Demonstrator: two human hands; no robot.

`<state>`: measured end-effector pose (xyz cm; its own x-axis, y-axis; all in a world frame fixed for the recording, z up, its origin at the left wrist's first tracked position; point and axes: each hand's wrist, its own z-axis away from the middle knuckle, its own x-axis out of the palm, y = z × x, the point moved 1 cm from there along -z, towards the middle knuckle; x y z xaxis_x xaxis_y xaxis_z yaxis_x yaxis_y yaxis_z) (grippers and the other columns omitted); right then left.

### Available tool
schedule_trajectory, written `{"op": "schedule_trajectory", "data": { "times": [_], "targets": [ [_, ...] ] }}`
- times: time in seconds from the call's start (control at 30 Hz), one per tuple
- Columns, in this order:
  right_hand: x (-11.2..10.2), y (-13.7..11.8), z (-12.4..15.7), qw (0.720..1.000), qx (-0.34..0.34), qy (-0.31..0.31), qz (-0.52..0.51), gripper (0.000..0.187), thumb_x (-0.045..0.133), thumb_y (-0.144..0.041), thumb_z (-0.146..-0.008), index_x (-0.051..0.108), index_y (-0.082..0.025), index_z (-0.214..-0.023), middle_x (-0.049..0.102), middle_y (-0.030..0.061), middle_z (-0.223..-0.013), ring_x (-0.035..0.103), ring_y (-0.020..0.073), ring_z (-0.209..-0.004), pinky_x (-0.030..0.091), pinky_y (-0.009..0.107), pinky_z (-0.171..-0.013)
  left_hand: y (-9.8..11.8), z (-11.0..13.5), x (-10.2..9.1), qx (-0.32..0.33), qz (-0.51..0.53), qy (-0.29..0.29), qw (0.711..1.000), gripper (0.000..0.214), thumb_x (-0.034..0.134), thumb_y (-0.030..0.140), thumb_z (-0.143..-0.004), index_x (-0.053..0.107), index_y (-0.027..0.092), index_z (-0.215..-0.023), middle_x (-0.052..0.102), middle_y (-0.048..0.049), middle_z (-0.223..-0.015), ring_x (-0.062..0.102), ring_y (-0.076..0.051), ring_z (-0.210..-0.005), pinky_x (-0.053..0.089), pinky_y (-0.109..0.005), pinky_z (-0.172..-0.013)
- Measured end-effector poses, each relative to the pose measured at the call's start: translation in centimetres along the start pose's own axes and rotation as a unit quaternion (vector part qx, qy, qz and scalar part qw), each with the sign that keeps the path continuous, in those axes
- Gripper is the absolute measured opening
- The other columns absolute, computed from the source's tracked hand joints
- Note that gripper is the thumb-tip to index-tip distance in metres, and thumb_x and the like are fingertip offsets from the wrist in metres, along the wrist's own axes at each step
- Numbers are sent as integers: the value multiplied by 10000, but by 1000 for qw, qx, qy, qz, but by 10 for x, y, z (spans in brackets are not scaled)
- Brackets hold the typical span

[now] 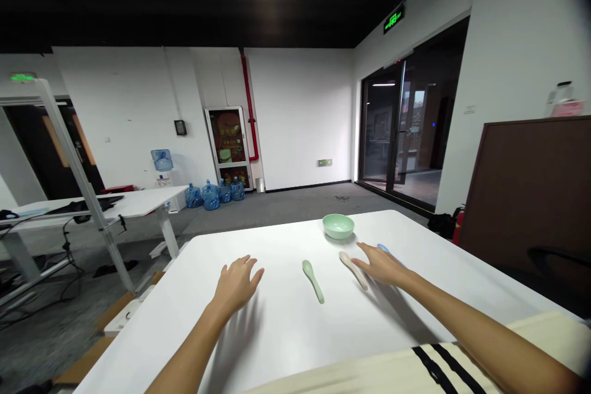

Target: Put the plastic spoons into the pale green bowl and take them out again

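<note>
Rightward, the open, empty right hand (381, 265) lies just beside a beige spoon (351, 269), its long axis slanting toward the person; the open, empty left hand (235, 286) is farther off

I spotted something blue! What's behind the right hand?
Behind the right hand lies a small pale-blue object on the white table. The hand covers most of it, so its shape stays hidden.

Wearer's body: bare left hand (237, 286) and bare right hand (381, 265), with uncovered forearms (480, 320); loose cream fabric garment (521, 345) across the front, marked by two parallel black stripes (436, 369).
</note>
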<state>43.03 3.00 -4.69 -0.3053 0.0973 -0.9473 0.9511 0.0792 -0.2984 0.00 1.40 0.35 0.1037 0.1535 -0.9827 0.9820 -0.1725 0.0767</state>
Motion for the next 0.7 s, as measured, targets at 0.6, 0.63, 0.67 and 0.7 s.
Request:
{"op": "schedule_trajectory", "data": {
  "times": [0.6, 0.63, 0.67, 0.7],
  "targets": [
    [-13, -10, -16, 1000, 19, 11, 17, 564, 507, -551, -1006, 624, -161, -1396, 729, 187, -1290, 674, 324, -1215, 477, 339, -910, 1, 3, -5, 6, 3, -7, 1000, 521, 378, 463, -1058, 613, 226, -1458, 538, -143, -1613, 508, -319, -1482, 355, -586, -1223],
    [-15, -12, -18, 1000, 21, 9, 22, 540, 520, -546, -1002, 646, -165, -1363, 736, 184, -1263, 686, 319, -1179, 476, 333, -878, 1, 3, -5, 7, 5, -7, 1000, 524, 375, 465, -1059, 610, 224, -1461, 536, -143, -1614, 507, -320, -1483, 349, -591, -1227],
    [-16, -14, -21, 999, 22, 5, 29, 513, 529, -538, -998, 670, -165, -1321, 741, 183, -1240, 696, 316, -1146, 472, 330, -851, 2, 3, -6, 8, 7, -7, 1000, 525, 373, 465, -1060, 610, 224, -1461, 536, -143, -1615, 507, -321, -1483, 344, -596, -1230],
    [-16, -16, -23, 999, 23, 1, 40, 484, 536, -530, -995, 696, -164, -1268, 744, 184, -1218, 702, 315, -1118, 467, 329, -829, 2, 4, -6, 8, 8, -6, 1000, 522, 373, 465, -1060, 612, 227, -1459, 537, -141, -1614, 510, -321, -1481, 341, -599, -1232]
  ]
}}
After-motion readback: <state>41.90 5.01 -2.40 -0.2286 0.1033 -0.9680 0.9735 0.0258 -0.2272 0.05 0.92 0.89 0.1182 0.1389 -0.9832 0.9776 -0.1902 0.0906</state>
